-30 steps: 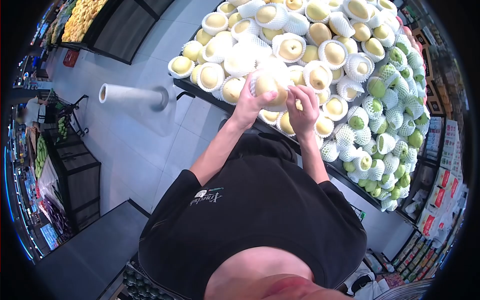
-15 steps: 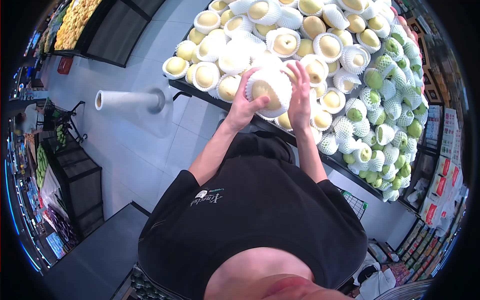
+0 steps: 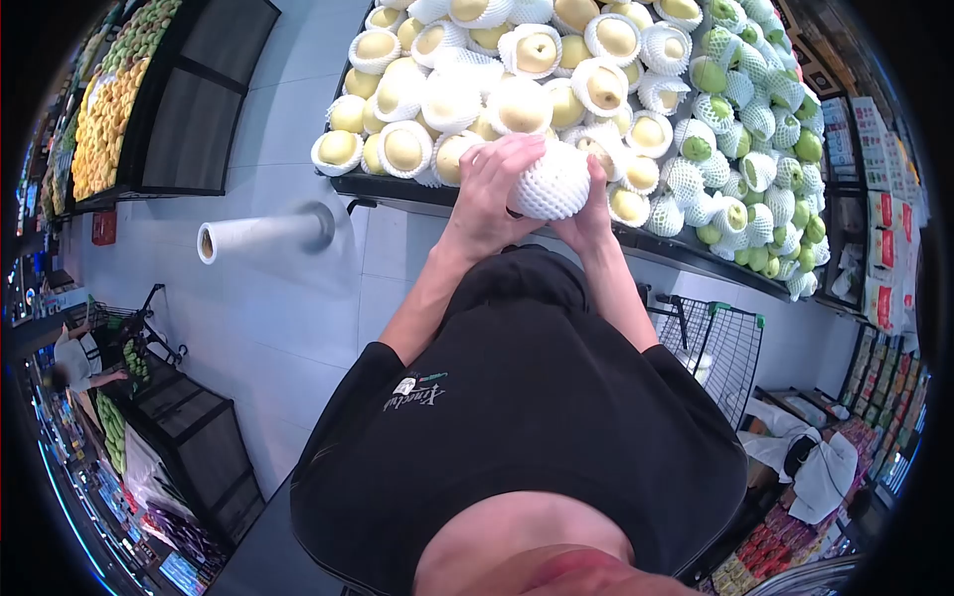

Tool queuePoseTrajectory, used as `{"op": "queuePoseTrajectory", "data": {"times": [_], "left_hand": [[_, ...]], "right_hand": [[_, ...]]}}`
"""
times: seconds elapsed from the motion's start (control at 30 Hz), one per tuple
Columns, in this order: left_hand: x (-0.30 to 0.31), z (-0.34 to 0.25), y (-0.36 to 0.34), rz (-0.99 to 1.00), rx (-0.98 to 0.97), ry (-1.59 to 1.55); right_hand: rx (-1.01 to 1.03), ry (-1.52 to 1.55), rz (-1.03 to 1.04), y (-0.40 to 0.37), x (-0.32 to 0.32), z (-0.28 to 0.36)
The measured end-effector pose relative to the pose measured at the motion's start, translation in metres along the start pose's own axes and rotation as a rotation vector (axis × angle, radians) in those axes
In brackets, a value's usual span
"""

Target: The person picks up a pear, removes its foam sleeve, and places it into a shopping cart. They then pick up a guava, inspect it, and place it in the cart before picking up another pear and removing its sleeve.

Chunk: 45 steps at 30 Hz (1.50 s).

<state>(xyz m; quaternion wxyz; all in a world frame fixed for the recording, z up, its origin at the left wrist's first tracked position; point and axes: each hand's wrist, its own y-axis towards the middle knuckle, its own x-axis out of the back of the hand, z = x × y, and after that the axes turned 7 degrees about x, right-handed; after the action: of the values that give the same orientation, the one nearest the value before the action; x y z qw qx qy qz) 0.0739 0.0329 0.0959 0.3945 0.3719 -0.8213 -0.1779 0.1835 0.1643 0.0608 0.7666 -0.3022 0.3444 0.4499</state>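
Note:
Between my two hands, close in front of my chest, is a pear wrapped in a white foam net [image 3: 553, 183]. My left hand [image 3: 489, 194] is closed round its left side, the fingers bent over the top. From the right, my right hand [image 3: 588, 214] grips the same pear, its fingers partly hidden behind it. The net's closed, bumpy side faces up, so the fruit's skin is covered. Just beyond my hands lie rows of yellow pears [image 3: 403, 149] in white foam nets on a black-edged display stand [image 3: 397, 191].
Green fruit [image 3: 735, 216] in foam nets fills the stand's right side. A roll of clear plastic bags [image 3: 253, 236] sticks out at left. A wire shopping cart [image 3: 723, 343] is at my right. Across the aisle, a person [image 3: 79, 360] stands by a cart near another produce stand [image 3: 189, 417].
The wrapped pear has turned, from its bare yellow side showing to its netted side. Both hands came lower and nearer my chest, the left now bent over it. The view has swung slightly.

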Motion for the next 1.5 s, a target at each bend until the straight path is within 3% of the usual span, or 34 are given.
{"op": "queuePoseTrajectory", "data": {"times": [0.2, 0.33, 0.43, 0.53, 0.63, 0.67, 0.77, 0.8, 0.9, 0.97, 1.07, 1.17, 1.3, 1.37, 1.4, 1.5], "left_hand": [[0.004, -0.001, -0.055, 0.034, 0.061, -0.112], [-0.017, -0.005, -0.087, 0.157, 0.124, -0.229], [-0.032, -0.020, -0.100, 0.171, 0.217, -0.393], [-0.051, -0.041, -0.110, 0.059, 0.290, -0.522], [-0.079, -0.063, -0.121, -0.079, 0.070, -0.394], [-0.093, -0.065, -0.130, -0.045, -0.008, -0.410], [-0.080, -0.104, -0.121, 0.419, -0.184, -0.173], [-0.084, -0.109, -0.124, 0.402, -0.191, -0.238], [-0.111, -0.115, -0.157, 0.380, 0.235, -0.595], [-0.143, -0.102, -0.193, 0.456, 0.614, -0.726], [-0.191, -0.052, -0.272, 0.542, 0.815, -0.370], [-0.218, 0.005, -0.388, 0.597, 0.977, -0.036], [-0.197, 0.006, -0.526, 0.753, 1.308, 0.205], [-0.178, -0.027, -0.562, 0.842, 1.265, 0.300], [-0.169, -0.037, -0.573, 0.916, 1.343, 0.296], [-0.157, -0.091, -0.585, 0.869, 1.404, 0.269]], "right_hand": [[0.040, -0.041, -0.061, -0.044, 0.005, -0.040], [0.130, -0.412, -0.143, -0.085, 0.018, -0.044], [0.232, -0.317, -0.354, -0.119, 0.008, -0.045], [0.162, 0.035, -0.334, -0.152, 0.030, -0.049], [0.185, 0.223, -0.300, -0.180, 0.027, -0.045], [0.234, 0.237, -0.319, -0.186, 0.025, -0.042], [0.346, 0.299, -0.326, -0.210, 0.051, -0.032], [0.372, 0.318, -0.317, -0.216, 0.068, -0.026], [0.362, 0.660, 0.178, -0.241, 0.127, -0.001], [0.380, 0.733, 0.144, -0.259, 0.152, 0.026], [0.441, 0.727, 0.207, -0.293, 0.195, 0.065], [0.514, 0.444, 0.163, -0.342, 0.264, 0.104], [0.490, 0.262, -0.294, -0.448, 0.367, 0.152], [0.493, 0.132, -0.543, -0.501, 0.416, 0.177], [0.481, 0.064, -0.642, -0.525, 0.452, 0.187], [0.406, -0.018, -0.820, -0.578, 0.547, 0.203]]}}
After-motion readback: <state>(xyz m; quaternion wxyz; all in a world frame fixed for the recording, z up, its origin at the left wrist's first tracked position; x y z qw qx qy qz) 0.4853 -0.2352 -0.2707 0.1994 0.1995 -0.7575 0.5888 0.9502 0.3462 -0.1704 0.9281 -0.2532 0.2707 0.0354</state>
